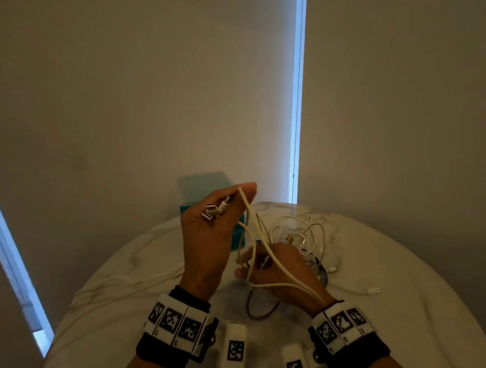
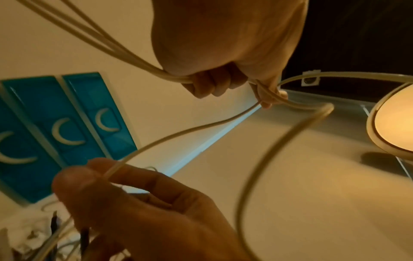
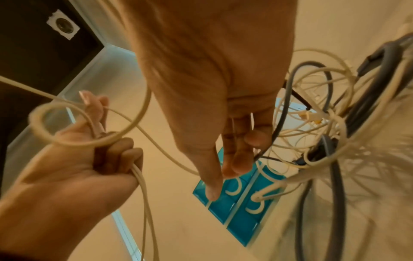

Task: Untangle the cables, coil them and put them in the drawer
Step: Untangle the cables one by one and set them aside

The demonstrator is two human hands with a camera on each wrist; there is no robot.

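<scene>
- left hand (image 1: 210, 231) is raised above the tabletop (image 1: 124, 320), its grip curled tight around a bunch of white cable (image 1: 259, 241) strands, with a couple of usb plugs (image 1: 213, 209) poking out the top of the fist
- the left wrist view shows the same thing from below: fingers (image 2: 210, 84) folded over several strands that fan away on both sides
- right hand (image 1: 276, 269) sits lower and just beside the left one, pinching one strand of that white cable between thumb and fingertips (image 2: 89, 178)
- a loop of the cable drapes across the back of the right hand and runs down toward the wrist
- the rest of the cables are a tangled pile (image 1: 304, 243) on the tabletop just past the right hand, mostly white with some dark grey ones (image 3: 330, 185) mixed in, not coiled
- a loose white connector end (image 1: 372, 290) lies on the tabletop off to the right, apart from the pile
- another white strand (image 1: 132, 282) trails along the tabletop to the left
- the teal drawer unit (image 1: 206, 187) stands at the back of the tabletop behind the hands; wrist views show teal drawer fronts (image 3: 236, 210) with white crescent handles, and they look closed
</scene>
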